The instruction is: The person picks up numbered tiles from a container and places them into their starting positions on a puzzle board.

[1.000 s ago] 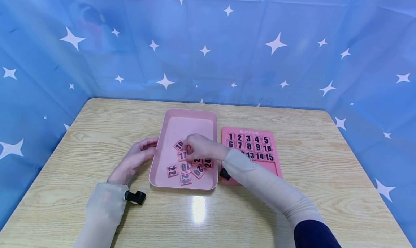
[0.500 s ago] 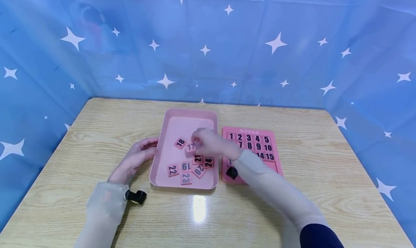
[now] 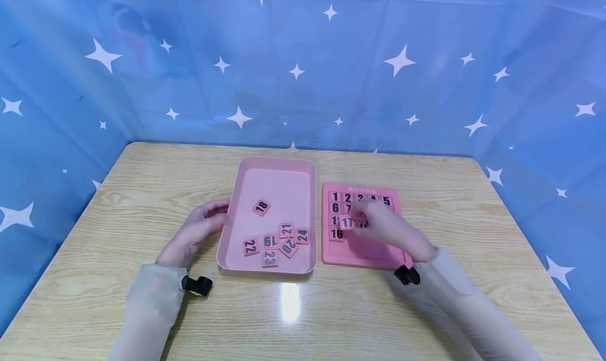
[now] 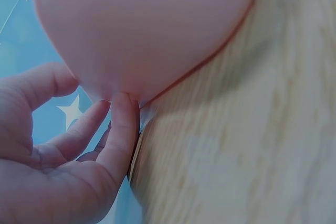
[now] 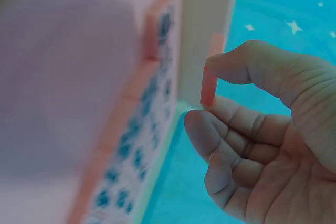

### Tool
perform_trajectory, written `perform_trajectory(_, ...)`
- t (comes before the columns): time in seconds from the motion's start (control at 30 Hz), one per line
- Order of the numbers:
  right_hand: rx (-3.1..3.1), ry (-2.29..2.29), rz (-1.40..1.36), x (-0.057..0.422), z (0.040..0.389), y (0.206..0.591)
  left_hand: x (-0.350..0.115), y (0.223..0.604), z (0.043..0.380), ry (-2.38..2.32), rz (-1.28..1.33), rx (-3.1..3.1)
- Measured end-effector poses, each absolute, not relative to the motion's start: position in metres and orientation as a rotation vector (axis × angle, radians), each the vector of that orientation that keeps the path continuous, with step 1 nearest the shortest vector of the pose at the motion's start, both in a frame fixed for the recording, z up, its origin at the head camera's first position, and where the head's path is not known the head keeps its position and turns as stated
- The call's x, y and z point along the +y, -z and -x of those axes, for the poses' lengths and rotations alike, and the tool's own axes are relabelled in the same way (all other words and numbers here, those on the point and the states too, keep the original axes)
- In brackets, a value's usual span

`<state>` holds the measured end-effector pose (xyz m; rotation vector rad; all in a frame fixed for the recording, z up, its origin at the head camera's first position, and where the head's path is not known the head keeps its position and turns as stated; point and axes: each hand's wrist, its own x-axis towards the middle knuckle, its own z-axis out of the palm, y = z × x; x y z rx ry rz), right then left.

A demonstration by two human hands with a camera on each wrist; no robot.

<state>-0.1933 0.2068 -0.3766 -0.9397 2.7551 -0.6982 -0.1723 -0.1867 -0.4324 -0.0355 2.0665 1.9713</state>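
My right hand (image 3: 385, 224) pinches a pink tile numbered 17 (image 3: 347, 222) between thumb and fingers, above the pink number board (image 3: 369, 256). In the right wrist view the tile (image 5: 209, 82) is seen edge-on, apart from the board's tiles. Rows on the board run from 1, with tile 16 (image 3: 336, 234) starting the fourth row; my hand hides part of them. My left hand (image 3: 196, 229) touches the left wall of the pink tray (image 3: 276, 162) with its fingertips, fingers loosely bent. The left wrist view shows those fingertips against the tray's outer side (image 4: 152, 40).
Inside the tray lie several loose number tiles, among them 18 (image 3: 261, 208), 22 (image 3: 251, 247) and 24 (image 3: 302, 236). Both tray and board stand on a wooden table (image 3: 161, 182). A blue star-patterned cloth (image 3: 303, 98) hangs behind and at the sides.
The right hand has lifted tile 17 out of the tray and carried it right, over the board. The left hand stays at the tray's left wall.
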Motion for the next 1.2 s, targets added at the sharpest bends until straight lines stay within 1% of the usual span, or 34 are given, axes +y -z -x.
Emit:
perform_trajectory(0.17,2.795,0.661,0.874,0.222,0.178,0.39,-0.186,0.432,0.172,-1.976,0.042,2.06)
perform_trajectory(0.33,2.798,0.655,0.817,0.223,0.173,0.399,-0.186,0.433,0.172,-1.98,0.036,2.067)
perform_trajectory(0.53,2.827,0.648,0.778,0.217,0.17,0.4,-0.186,0.432,0.172,-1.973,0.042,2.071)
perform_trajectory(0.83,2.896,0.572,0.789,0.212,0.168,0.402,-0.187,0.434,0.172,-1.994,0.037,2.068)
perform_trajectory(1.2,2.906,0.592,0.786,0.208,0.166,0.407,-0.187,0.434,0.173,-1.978,0.052,2.06)
